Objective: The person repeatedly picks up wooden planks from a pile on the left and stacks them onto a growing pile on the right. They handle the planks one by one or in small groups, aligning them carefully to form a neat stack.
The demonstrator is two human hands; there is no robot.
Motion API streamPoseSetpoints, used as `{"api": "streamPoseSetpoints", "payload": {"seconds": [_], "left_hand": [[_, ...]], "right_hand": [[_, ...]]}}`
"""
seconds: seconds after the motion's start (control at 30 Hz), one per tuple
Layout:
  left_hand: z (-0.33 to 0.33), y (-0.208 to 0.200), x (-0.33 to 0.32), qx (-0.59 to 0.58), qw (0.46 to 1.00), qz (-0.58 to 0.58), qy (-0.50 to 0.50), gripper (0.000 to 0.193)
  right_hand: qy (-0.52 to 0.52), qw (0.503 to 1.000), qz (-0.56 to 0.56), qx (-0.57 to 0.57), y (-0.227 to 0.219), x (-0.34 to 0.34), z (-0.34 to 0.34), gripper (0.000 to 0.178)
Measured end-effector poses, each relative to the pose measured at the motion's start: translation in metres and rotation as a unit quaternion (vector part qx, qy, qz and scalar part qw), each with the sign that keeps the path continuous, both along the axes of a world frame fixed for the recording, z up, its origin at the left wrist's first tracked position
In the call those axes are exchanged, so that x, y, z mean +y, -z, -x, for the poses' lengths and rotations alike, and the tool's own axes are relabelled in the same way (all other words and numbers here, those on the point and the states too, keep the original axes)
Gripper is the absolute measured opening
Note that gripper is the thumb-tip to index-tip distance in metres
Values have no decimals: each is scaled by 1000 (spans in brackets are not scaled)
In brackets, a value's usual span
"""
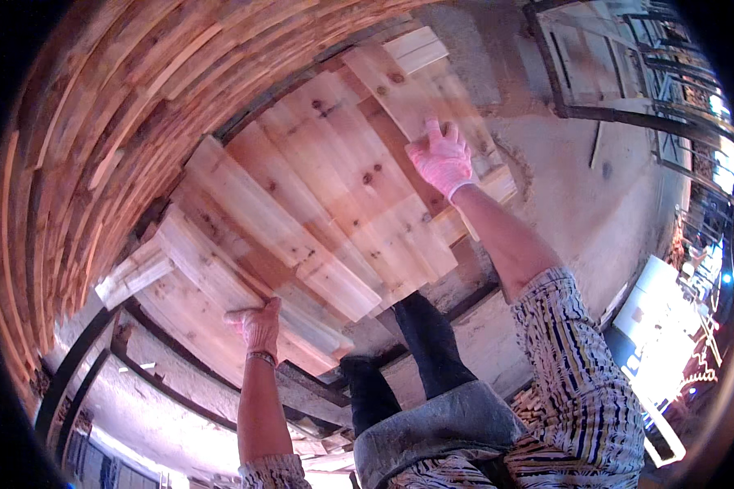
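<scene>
Pale, knotty wooden boards [334, 163] lie side by side in a layer below me, some overlapping at uneven ends. My left hand [257, 328], in a pinkish-white glove, is closed on the edge of a board [208, 257] at the near left; part of the fingers is hidden. Farther off to the right, my right hand [443, 160], gloved the same way, has its fingers curled over a long board [391, 85] at the right side of the layer. Short cross boards [134, 271] stick out at the left, and another short piece [416, 49] lies at the far end.
A tall stack of boards [130, 90] rises along the left and far side. Dark metal rails [196, 399] run beneath the layer on my side. Black metal frames [620, 114] stand at the far right on the concrete floor [579, 204]. A bright white panel [656, 326] is at right.
</scene>
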State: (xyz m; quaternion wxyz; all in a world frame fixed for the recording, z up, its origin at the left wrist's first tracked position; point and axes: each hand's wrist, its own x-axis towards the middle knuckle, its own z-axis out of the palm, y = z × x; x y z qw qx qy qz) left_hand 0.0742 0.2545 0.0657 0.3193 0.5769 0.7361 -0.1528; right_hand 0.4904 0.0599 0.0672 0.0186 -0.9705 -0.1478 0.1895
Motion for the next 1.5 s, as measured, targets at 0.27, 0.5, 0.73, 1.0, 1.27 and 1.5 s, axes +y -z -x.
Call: {"api": "streamPoseSetpoints", "payload": {"seconds": [0.27,0.5,0.73,1.0,1.27,1.5], "left_hand": [[-27,-24,-1,74,996,-50,-6,104],[-32,-17,-3,64,997,-48,4,119],[-34,-25,-4,142,989,-33,-2,120],[-35,-23,-18,61,996,-58,-22,91],[-11,-59,-24,-223,960,-8,-170,86],[-71,-131,-110,-461,802,185,-332,30]], "right_hand": [[-236,967,-85,-50,-33,50,113,82],[-204,963,-175,3,-4,143,244,83],[-186,958,-174,132,-87,37,112,73],[-61,996,-66,18,-14,-56,-44,65],[-222,965,-95,101,-56,-33,19,80],[45,562,-388,730,-80,-13,199,97]]}}
